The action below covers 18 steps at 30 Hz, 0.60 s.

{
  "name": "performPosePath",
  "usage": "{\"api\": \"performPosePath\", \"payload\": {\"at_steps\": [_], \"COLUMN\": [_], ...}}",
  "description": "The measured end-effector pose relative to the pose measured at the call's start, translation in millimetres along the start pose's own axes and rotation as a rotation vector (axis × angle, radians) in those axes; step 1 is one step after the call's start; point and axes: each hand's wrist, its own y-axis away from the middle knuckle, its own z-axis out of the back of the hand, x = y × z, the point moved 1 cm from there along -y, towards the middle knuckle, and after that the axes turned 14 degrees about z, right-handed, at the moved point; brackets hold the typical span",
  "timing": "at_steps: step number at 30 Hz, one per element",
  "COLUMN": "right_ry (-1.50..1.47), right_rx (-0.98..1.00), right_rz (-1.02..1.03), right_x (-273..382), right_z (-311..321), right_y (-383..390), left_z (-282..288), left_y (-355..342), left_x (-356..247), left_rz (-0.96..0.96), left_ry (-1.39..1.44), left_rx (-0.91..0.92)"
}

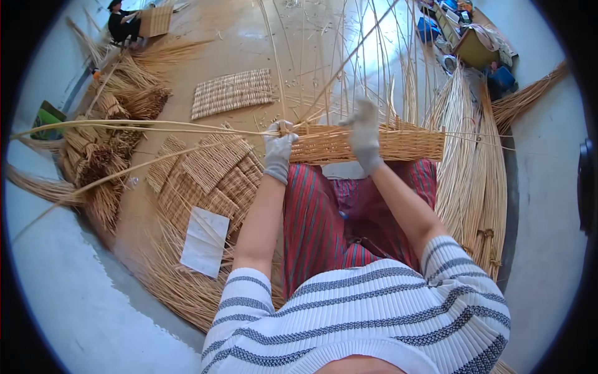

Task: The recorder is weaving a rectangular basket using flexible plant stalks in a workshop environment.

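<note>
A long, narrow wicker piece (pixel 405 144) lies across my knees, with tall upright stakes (pixel 339 50) rising from it. My left hand (pixel 279 146), in a pale work glove, has its fingers closed on pale strands at the piece's left end. Long loose strands (pixel 187 128) run from there out to the left. My right hand (pixel 364 131), also gloved, is raised in front of the weave right of centre; its fingers are smeared by motion, so their grip is unclear.
Finished woven mats (pixel 232 93) and a white sheet (pixel 202 246) lie on the floor at left. Reed bundles (pixel 124 93) line the left, long bundles (pixel 467 187) the right. A seated person (pixel 121 25) holds a woven panel at upper left. Bags and blue containers (pixel 498 81) stand at upper right.
</note>
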Motion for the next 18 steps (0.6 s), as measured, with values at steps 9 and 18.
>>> {"api": "performPosePath", "payload": {"at_steps": [9, 18], "right_ry": [-0.247, 0.253], "right_rx": [-0.197, 0.212], "right_rz": [-0.942, -0.347], "right_x": [14.2, 6.1], "right_z": [79.2, 14.1], "right_y": [11.1, -24.1], "left_z": [-38.6, -75.9], "left_y": [71.0, 0.7], "left_x": [-12.8, -25.9], "left_rz": [-0.457, 0.405], "left_ry": [-0.607, -1.209], "left_rx": [-0.383, 0.217]}}
